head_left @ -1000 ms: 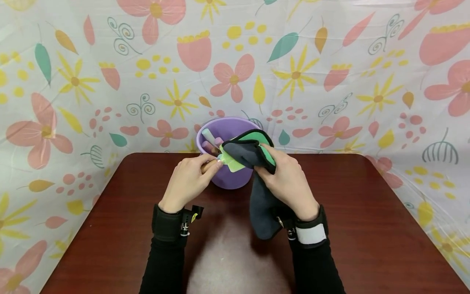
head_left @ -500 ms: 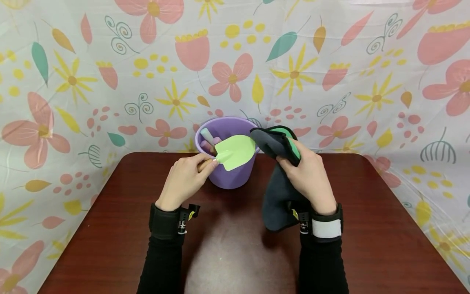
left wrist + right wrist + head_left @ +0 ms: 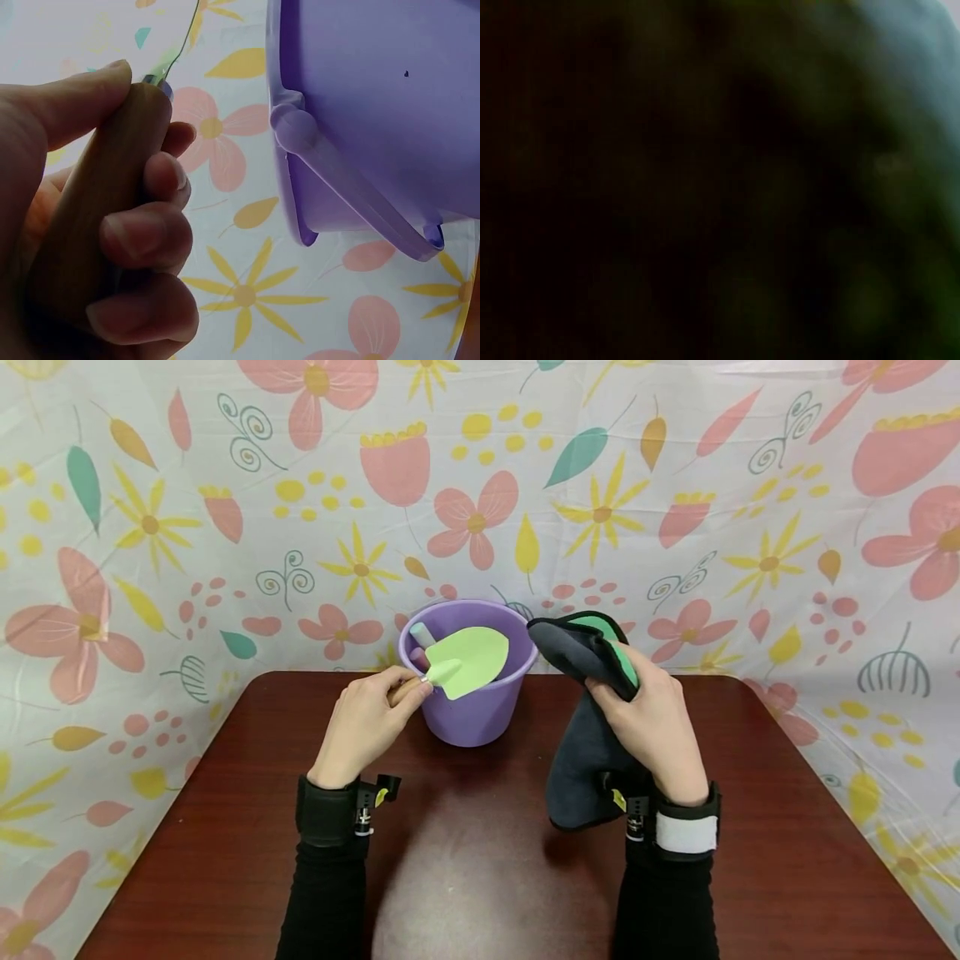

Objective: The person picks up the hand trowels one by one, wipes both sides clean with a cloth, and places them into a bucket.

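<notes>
My left hand (image 3: 366, 722) grips the wooden handle (image 3: 97, 202) of a small trowel, whose light green blade (image 3: 471, 660) hangs over the mouth of a purple bucket (image 3: 472, 710). The bucket stands at the table's far edge and holds a few pastel tools (image 3: 424, 635). In my right hand (image 3: 654, 718), held right of the bucket, is a dark grey cloth with a green side (image 3: 585, 752); its lower part hangs toward the table. The right wrist view is dark, covered by the cloth.
A dark red-brown table (image 3: 480, 877) spreads below my hands. A flowered sheet (image 3: 150, 527) hangs behind and on both sides. The bucket's handle pivot (image 3: 292, 131) shows close to my left hand.
The cloth came off the trowel blade as my right hand moved right. The left hand drew the trowel slightly left and up, so its blade now lies over the bucket's mouth.
</notes>
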A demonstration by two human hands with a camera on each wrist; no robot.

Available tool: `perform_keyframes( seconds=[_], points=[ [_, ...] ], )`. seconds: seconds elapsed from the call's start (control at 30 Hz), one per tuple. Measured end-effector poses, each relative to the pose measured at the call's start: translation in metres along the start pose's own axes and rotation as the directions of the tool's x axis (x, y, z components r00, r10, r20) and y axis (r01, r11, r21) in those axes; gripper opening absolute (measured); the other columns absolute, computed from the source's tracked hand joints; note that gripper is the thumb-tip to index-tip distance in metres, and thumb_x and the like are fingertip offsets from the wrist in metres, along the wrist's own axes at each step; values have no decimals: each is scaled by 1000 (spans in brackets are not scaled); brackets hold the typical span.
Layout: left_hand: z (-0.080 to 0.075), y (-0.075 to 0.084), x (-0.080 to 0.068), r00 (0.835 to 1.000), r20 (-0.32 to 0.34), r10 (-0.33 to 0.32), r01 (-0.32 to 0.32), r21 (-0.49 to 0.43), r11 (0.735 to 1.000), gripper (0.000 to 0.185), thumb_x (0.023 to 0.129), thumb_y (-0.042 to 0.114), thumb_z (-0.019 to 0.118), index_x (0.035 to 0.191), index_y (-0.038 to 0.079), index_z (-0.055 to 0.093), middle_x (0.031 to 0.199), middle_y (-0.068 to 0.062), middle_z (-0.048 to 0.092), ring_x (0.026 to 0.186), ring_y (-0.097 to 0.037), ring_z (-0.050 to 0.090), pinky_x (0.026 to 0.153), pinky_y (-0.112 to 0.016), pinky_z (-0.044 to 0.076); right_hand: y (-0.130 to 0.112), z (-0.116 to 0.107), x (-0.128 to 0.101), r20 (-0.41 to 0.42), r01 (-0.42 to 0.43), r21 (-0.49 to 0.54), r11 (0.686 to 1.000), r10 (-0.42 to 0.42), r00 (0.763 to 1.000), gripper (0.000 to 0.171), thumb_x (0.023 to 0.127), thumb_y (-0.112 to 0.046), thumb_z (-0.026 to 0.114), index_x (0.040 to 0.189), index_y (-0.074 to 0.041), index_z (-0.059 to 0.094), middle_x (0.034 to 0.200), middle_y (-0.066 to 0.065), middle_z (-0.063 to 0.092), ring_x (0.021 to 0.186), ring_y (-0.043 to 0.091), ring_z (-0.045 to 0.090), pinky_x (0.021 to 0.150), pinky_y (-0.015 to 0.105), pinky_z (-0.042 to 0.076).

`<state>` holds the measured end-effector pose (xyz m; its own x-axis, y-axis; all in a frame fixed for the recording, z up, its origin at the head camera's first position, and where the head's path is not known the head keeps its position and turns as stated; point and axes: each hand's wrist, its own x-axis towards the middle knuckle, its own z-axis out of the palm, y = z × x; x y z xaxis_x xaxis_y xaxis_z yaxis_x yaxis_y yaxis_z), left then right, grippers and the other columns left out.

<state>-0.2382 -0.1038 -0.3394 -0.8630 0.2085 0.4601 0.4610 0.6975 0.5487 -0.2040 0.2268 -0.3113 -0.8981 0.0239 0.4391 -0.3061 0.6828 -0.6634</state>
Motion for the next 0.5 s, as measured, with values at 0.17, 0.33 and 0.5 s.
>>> perform_keyframes(
  seconds=[0.17, 0.33, 0.5],
  points=[
    [0, -1, 0, 1000, -17, -17, 17, -19, 1000, 27, 95, 45, 62, 106, 22, 69, 76, 6, 58, 65, -14, 51, 60, -34, 40, -8, 4, -2, -7, 77, 10, 997, -77, 997, 44, 91, -14, 69, 133, -13, 59, 128, 13, 61, 113, 33, 57, 93, 52, 42],
    [1, 0, 1, 999, -47, -3, 1, -40, 999, 24, 95, 43, 63, 105, 22, 67, 72, 6, 55, 62, -13, 49, 58, -34, 39, -18, 17, -2, -18, 183, 23, 983, -183, 983, 44, 86, -6, 73, 129, -10, 63, 124, 13, 63, 114, 32, 58, 96, 50, 42],
    [6, 5, 2, 996, -82, 24, -28, -51, 998, 27, 95, 43, 62, 106, 19, 67, 75, 7, 57, 64, -12, 51, 59, -33, 40, -28, 34, -3, 31, 227, 47, 973, -228, 973, 44, 85, -3, 72, 128, -11, 63, 123, 11, 64, 113, 29, 59, 95, 48, 44]
  ],
)
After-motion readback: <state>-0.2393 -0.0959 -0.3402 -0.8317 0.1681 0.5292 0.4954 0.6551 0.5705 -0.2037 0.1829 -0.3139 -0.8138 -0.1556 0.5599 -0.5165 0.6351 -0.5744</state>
